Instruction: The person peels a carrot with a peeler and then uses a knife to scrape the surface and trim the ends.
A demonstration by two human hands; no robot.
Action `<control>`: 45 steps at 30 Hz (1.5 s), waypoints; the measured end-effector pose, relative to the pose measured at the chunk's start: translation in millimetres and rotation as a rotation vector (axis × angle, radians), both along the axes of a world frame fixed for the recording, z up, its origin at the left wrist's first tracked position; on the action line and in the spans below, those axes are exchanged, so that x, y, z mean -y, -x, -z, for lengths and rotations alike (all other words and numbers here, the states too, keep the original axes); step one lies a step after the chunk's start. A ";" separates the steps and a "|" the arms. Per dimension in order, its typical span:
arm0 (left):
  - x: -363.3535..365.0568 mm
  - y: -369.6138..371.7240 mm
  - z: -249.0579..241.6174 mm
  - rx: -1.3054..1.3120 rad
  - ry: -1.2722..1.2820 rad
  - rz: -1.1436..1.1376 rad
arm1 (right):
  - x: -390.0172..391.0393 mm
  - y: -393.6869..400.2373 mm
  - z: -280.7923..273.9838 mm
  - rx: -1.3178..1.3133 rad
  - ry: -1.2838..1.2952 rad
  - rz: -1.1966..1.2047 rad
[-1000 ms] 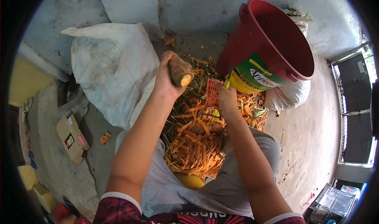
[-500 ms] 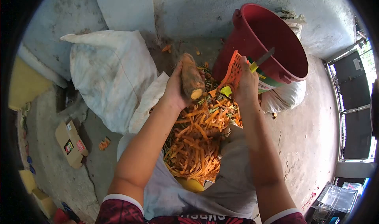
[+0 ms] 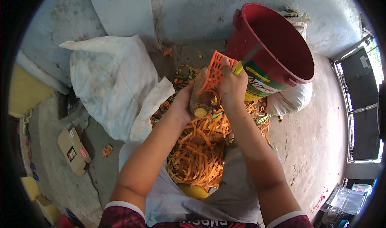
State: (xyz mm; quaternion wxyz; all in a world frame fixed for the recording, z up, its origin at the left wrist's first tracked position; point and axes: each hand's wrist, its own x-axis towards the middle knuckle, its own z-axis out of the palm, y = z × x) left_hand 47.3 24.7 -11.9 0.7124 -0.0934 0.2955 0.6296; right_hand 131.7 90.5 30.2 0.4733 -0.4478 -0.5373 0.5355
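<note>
My left hand (image 3: 183, 104) is wrapped round a thick, dirt-streaked carrot (image 3: 195, 101) with a pale cut end facing me. In my right hand (image 3: 234, 83) is an orange plastic peeler (image 3: 213, 70) with a perforated body, and its near end lies over the carrot. The same hand also holds a knife (image 3: 252, 50), its yellow handle at the fingers and its blade pointing up toward the bucket. Below both hands, a heap of orange peelings (image 3: 201, 157) lies between the legs. Fingers partly hide the carrot's far side.
A dark red bucket (image 3: 238, 41) tilts at the upper right, with a white sack (image 3: 292, 100) behind it. To the left sits a large white sack (image 3: 106, 77). A flattened cardboard box (image 3: 73, 151) lies on the concrete floor, near a small orange scrap (image 3: 107, 150).
My right hand has moved left with the peeler and knife, bringing the peeler over the carrot. The carrot has shifted slightly downward in my left hand.
</note>
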 end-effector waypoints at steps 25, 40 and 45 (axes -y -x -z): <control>-0.1 0.9 -10.5 -0.265 0.076 0.172 | 0.0 0.5 11.1 0.515 -0.189 0.022; 2.4 6.6 1.0 -0.039 -0.113 0.116 | 9.6 4.0 8.3 0.347 -0.123 -0.038; 2.5 4.8 6.9 -0.004 -0.110 0.073 | 8.2 2.6 15.1 0.263 -0.186 -0.001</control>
